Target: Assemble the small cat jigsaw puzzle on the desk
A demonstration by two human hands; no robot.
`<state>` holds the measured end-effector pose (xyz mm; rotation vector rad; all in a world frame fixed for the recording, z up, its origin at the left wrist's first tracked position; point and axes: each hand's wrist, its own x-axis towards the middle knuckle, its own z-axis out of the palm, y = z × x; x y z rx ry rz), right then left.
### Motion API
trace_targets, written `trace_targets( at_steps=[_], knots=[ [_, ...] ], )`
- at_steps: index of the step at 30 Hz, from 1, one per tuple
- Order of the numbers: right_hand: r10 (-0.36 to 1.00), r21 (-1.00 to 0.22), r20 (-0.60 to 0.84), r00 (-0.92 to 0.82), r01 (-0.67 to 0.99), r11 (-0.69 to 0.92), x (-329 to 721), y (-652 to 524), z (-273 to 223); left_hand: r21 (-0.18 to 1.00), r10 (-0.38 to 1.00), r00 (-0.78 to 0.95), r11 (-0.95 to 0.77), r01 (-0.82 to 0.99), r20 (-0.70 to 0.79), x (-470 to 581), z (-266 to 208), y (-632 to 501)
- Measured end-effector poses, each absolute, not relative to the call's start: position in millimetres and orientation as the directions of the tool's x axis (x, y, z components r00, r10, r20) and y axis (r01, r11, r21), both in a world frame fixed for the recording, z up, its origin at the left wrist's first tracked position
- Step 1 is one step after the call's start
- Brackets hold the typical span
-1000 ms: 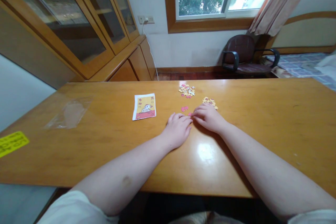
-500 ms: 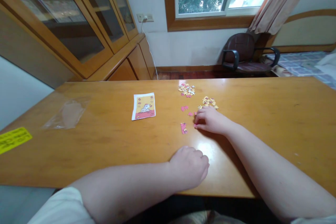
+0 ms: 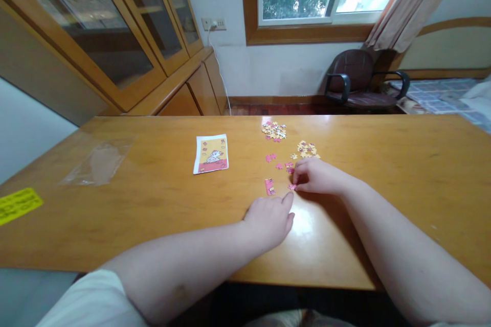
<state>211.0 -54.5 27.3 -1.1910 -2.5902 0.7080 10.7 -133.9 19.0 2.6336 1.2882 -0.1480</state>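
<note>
My right hand [image 3: 318, 176] rests on the table with its thumb and fingers closed on a small pink puzzle piece [image 3: 292, 187]. My left hand [image 3: 268, 220] holds nothing; its index finger points out towards that piece, thumb apart, the other fingers partly hidden. Just beyond the left hand lies a short joined strip of pink puzzle pieces [image 3: 269, 187]. Loose pink pieces [image 3: 270, 157] lie farther off, and another pink piece [image 3: 279, 166] sits close to my right fingertips. A pile of yellow pieces [image 3: 307, 149] is behind the right hand.
A mixed pile of puzzle pieces [image 3: 274, 131] lies near the far edge of the wooden table [image 3: 153, 204]. Left of it is a picture card [image 3: 211, 154] with a white animal. A clear plastic bag [image 3: 102, 163] and a yellow label [image 3: 19, 205] are at the left.
My left hand has moved forward and its index finger has stretched out from a closed fist. My right hand has shifted slightly right, still at the pink piece.
</note>
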Motion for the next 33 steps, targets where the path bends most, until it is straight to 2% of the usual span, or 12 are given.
trace_targets(
  at_steps=[3,8,11,16,25,30,33],
  knots=[
    [0.785,-0.503,-0.026,-0.619,0.687,0.525,215,-52,28,0.149,0.766,0.621,-0.603,0.783,-0.163,10,17,-130],
    [0.874,-0.366,0.094,-0.478,0.799,0.476,220,-45,23,0.146,0.767,0.629,-0.612,0.777,-0.131,10,14,-127],
    [0.866,-0.324,0.137,-0.481,0.804,0.498,219,-43,16,0.143,0.762,0.632,-0.616,0.775,-0.139,10,13,-127],
    [0.851,-0.333,0.133,-0.508,0.786,0.521,217,-42,9,0.147,0.768,0.626,-0.609,0.779,-0.135,11,11,-127],
    [0.886,-0.308,0.107,-0.450,0.833,0.460,209,-46,11,0.139,0.769,0.621,-0.605,0.784,-0.151,12,15,-126],
    [0.864,-0.383,0.062,-0.500,0.787,0.483,213,-44,9,0.146,0.771,0.619,-0.602,0.785,-0.151,11,14,-127],
    [0.870,-0.378,0.055,-0.490,0.796,0.473,216,-44,11,0.146,0.770,0.621,-0.604,0.784,-0.149,11,13,-127]
  ],
)
